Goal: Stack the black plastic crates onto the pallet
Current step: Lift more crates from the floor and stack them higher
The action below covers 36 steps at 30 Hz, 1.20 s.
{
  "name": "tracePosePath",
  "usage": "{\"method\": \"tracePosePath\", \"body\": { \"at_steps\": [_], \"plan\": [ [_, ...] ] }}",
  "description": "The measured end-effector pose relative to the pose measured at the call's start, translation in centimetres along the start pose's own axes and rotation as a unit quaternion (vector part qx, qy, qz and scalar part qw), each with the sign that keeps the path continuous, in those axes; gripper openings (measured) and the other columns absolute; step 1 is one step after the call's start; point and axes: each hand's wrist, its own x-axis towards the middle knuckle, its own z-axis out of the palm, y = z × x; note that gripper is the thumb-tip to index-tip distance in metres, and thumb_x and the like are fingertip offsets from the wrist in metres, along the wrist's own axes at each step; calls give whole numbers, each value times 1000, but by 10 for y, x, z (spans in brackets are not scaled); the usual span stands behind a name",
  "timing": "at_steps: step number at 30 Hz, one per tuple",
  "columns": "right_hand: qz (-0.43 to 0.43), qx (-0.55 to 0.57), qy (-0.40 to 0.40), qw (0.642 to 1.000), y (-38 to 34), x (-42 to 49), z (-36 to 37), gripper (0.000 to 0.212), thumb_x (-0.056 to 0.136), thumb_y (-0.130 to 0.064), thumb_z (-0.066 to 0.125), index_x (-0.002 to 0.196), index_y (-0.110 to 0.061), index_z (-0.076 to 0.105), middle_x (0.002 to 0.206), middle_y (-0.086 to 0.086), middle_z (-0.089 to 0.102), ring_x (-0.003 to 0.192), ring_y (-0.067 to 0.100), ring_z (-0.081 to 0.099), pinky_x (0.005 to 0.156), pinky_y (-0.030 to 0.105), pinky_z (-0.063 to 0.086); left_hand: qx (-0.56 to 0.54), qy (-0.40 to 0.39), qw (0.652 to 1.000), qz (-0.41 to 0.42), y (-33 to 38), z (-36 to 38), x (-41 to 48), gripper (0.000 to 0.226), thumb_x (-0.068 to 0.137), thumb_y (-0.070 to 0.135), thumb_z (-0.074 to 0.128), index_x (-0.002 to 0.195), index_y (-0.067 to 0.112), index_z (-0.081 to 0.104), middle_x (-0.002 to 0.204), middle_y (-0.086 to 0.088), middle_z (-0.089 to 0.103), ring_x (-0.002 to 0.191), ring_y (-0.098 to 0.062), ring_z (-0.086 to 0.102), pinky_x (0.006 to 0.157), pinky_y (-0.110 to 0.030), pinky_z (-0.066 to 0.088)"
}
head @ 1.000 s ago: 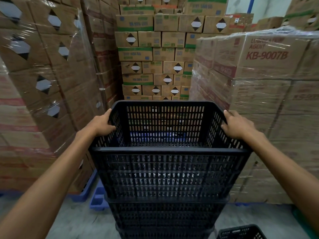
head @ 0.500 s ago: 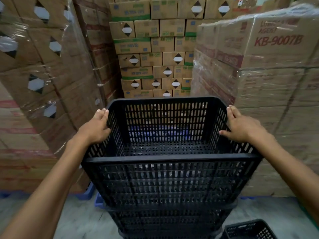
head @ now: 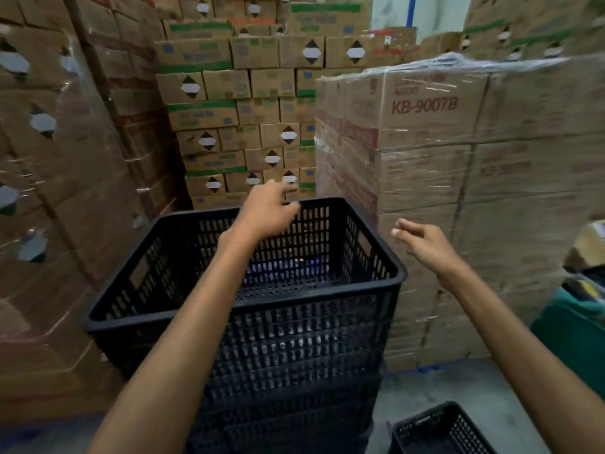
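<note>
The person's left hand hangs in the air above the open mouth of the top black crate, fingers loosely spread and holding nothing; its forearm crosses the crate's near rim. The right hand is raised to the right of the crate, beyond its right rim and clear of it, fingers extended, slightly apart and likewise empty. Neither hand touches the crate.

The top black crate, perforated on walls and floor, sits nested on a stack of like crates rising from the grey concrete floor. What carries the stack cannot be told, since its base lies out of view. A further black crate stands on the floor at lower right, apart from the stack.

Shrink-wrapped cartons marked KB-9007B stand just beside the stack on the right. Wrapped cartons wall the left side, and cartons with diamond labels are stacked behind. A green object, blurred, shows at the right edge.
</note>
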Motion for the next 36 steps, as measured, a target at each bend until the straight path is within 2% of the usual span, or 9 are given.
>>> {"method": "tracePosePath", "body": {
  "at_steps": [3, 6, 9, 12, 15, 19, 24, 29, 36],
  "plan": [
    [33, -13, 23, 999, 35, -17, -47, 56, 93, -25, 64, 145, -8, 47, 147, 2, 51, 136, 15, 47, 116, 42, 37, -74, -36, 989, 120, 108, 42, 21, 44, 89, 32, 52, 132, 27, 60, 140, -1, 59, 123, -19, 60, 103, -32, 45],
    [81, -30, 70, 994, 82, -33, -102, 55, 95, -22, 62, 145, -7, 47, 147, 5, 51, 130, 15, 50, 108, 31, 43, -115, -89, 969, 199, 207, 101, 31, 40, 89, 27, 55, 126, 20, 68, 131, -3, 67, 123, -17, 61, 102, -24, 43],
    [146, -31, 108, 983, 140, -56, -151, 54, 95, -20, 62, 144, -4, 47, 148, 8, 50, 134, 17, 48, 110, 29, 38, -108, -165, 956, 218, 275, 174, 32, 34, 88, 21, 57, 118, 16, 72, 121, -7, 72, 118, -20, 64, 98, -25, 45],
    [203, -40, 120, 971, 203, -84, -180, 54, 94, -23, 62, 144, -7, 49, 148, 4, 51, 136, 19, 47, 111, 30, 36, -83, -249, 946, 190, 293, 257, 35, 33, 89, 19, 56, 117, 14, 73, 121, -8, 72, 118, -22, 64, 99, -26, 46],
    [276, -52, 127, 951, 275, -112, -198, 52, 93, -24, 62, 142, -9, 52, 146, 3, 53, 134, 19, 51, 113, 33, 38, -57, -313, 936, 151, 284, 355, 32, 30, 90, 18, 55, 111, 12, 75, 116, -12, 74, 114, -28, 65, 98, -32, 49],
    [393, -26, 143, 908, 376, -145, -193, 51, 92, -21, 64, 140, -7, 54, 141, 9, 58, 131, 21, 54, 112, 29, 36, -17, -429, 898, 94, 243, 489, 6, 18, 88, 13, 53, 87, 11, 71, 90, -18, 67, 88, -25, 62, 76, -34, 46],
    [504, -32, 111, 856, 516, -185, -153, 44, 93, -23, 62, 136, -17, 60, 127, 11, 69, 116, 27, 65, 97, 35, 52, 11, -525, 851, 4, 168, 662, -37, 38, 90, 22, 60, 125, 7, 66, 132, -15, 64, 123, -30, 60, 103, -38, 47],
    [587, -19, 121, 800, 625, -222, -106, 53, 93, -21, 64, 143, -9, 50, 139, 15, 59, 120, 31, 62, 101, 38, 47, 40, -550, 832, -65, 94, 790, -81, 39, 90, 23, 61, 129, 17, 63, 126, -17, 67, 113, -34, 64, 96, -37, 51],
    [722, 57, 143, 675, 796, -259, -55, 67, 93, -32, 63, 151, -14, 35, 149, 14, 48, 133, 33, 50, 112, 42, 40, 154, -545, 820, -81, 13, 967, -109, 52, 90, 27, 59, 137, 8, 49, 133, -22, 58, 121, -40, 56, 102, -47, 47]
  ]
}}
